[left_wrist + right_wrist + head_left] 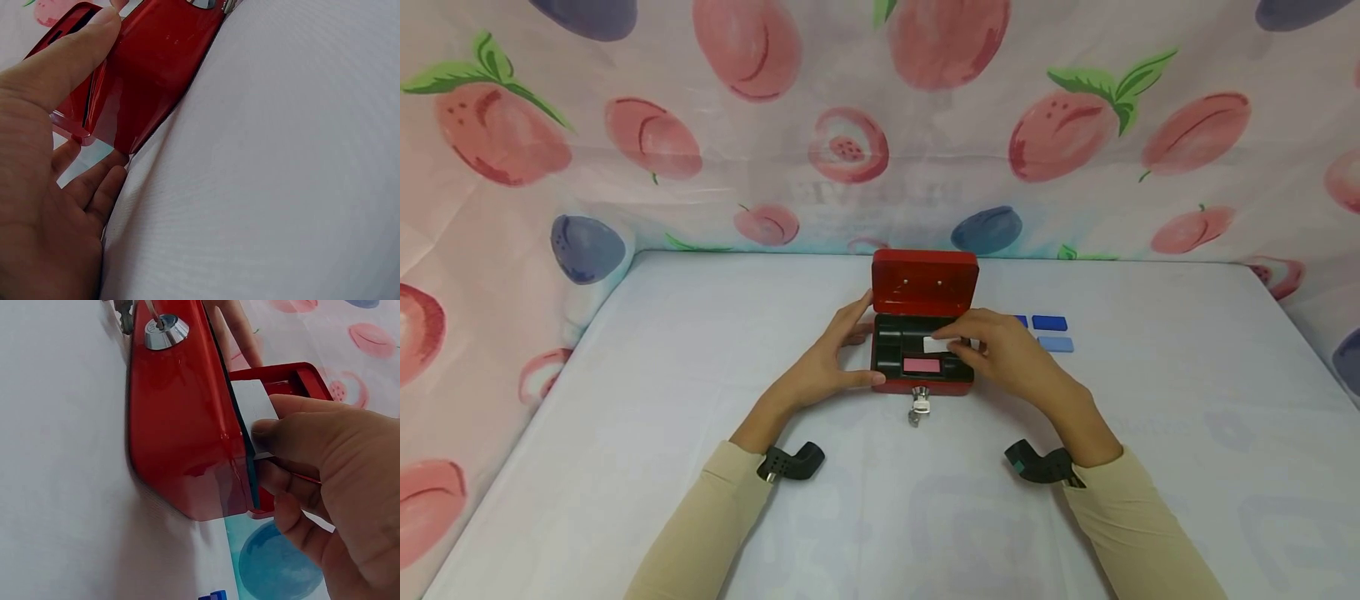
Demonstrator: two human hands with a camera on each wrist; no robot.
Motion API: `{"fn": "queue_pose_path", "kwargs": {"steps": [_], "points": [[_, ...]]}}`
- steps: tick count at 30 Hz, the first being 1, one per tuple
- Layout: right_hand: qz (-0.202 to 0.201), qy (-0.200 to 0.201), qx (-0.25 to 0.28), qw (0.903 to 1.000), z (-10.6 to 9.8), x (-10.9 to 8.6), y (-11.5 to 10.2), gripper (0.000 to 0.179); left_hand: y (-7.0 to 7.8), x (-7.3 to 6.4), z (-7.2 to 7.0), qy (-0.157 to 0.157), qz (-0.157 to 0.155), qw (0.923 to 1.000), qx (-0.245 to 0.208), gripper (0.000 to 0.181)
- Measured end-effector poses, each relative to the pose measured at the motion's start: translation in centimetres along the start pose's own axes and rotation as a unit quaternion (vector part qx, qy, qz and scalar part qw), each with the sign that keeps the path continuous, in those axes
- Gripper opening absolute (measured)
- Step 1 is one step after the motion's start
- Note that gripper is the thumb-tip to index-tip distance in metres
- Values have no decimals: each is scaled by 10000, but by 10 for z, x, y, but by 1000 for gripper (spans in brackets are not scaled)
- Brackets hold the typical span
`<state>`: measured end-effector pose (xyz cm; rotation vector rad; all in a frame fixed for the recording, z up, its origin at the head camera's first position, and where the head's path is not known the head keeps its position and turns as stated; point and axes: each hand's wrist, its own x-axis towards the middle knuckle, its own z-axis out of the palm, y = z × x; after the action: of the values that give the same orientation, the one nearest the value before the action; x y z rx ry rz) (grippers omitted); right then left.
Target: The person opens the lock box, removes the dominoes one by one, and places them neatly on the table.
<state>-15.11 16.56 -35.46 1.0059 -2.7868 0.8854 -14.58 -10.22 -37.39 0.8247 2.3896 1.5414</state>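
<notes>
A small red cash box (925, 387) stands on the table, its lid (924, 282) raised at the back. Inside is a black tray (889, 343), where a pink rectangular piece (921, 365) lies in the front compartment. My left hand (823, 367) holds the box's left side, thumb at the front corner and fingers further back by the lid. Above the tray's right part, my right hand (1011, 354) pinches a flat white rectangular piece (253, 412) between thumb and fingers. The right wrist view shows it at the box's rim; whether it touches the tray cannot be seen.
A key (921, 406) sits in the front lock, another key (913, 419) hanging from it. Right of the box lie a dark blue piece (1049, 322), a light blue piece (1056, 344) and another blue piece (1021, 320), partly hidden. Fruit-printed cloth (917, 192) rises behind the white tabletop (700, 333).
</notes>
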Motion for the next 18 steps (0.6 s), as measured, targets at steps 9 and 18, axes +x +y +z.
{"fn": "queue_pose_path", "kwargs": {"steps": [9, 18], "points": [[-82, 210, 105, 9997, 3, 0, 2, 26, -1, 0, 0, -7, 0, 10000, 19, 95], [65, 494, 116, 9987, -6, -4, 3, 27, 1, -1, 0, -11, 13, 10000, 28, 94]]}}
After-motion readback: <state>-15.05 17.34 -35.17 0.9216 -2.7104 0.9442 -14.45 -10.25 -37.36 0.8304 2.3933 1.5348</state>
